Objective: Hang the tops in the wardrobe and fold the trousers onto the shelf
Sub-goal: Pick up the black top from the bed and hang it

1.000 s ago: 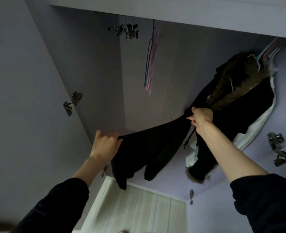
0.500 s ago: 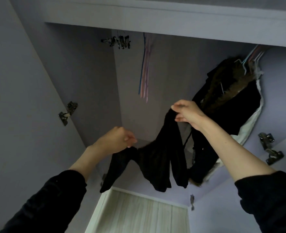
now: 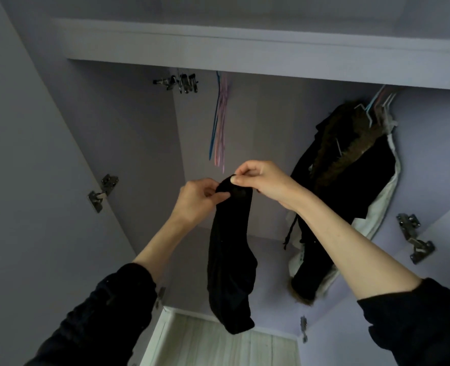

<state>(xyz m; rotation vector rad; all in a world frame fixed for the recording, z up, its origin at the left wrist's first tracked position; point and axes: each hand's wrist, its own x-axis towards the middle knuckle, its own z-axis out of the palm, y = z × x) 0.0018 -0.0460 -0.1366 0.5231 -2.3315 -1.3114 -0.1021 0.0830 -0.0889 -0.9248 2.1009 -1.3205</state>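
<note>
left hand point(image 3: 196, 198): raised in front of the open wardrobe, fingers curled, thumb and fingertips pinching top edge of the black garment point(image 3: 230, 249) on its left side
right hand point(image 3: 261, 178): raised just beside the left, fingers curled, thumb and forefinger pinching the same top edge from the right
black garment: doubled over lengthwise, hanging straight down from both hands, lower end bunched above the pale floor point(image 3: 218, 344); trousers or top, cannot tell
sleeves: dark, pushed up both forearms
wardrobe point(image 3: 245, 46): lilac, doors open, metal hinges point(image 3: 103, 192) on both sides
bare hangers point(image 3: 220, 120): thin blue and pink ones, hanging up top, left of centre
clip hangers point(image 3: 183, 83): metal, further left under the shelf edge
hung coat point(image 3: 350, 186): black with fur trim, white garment behind it, at right, well apart from the held garment
</note>
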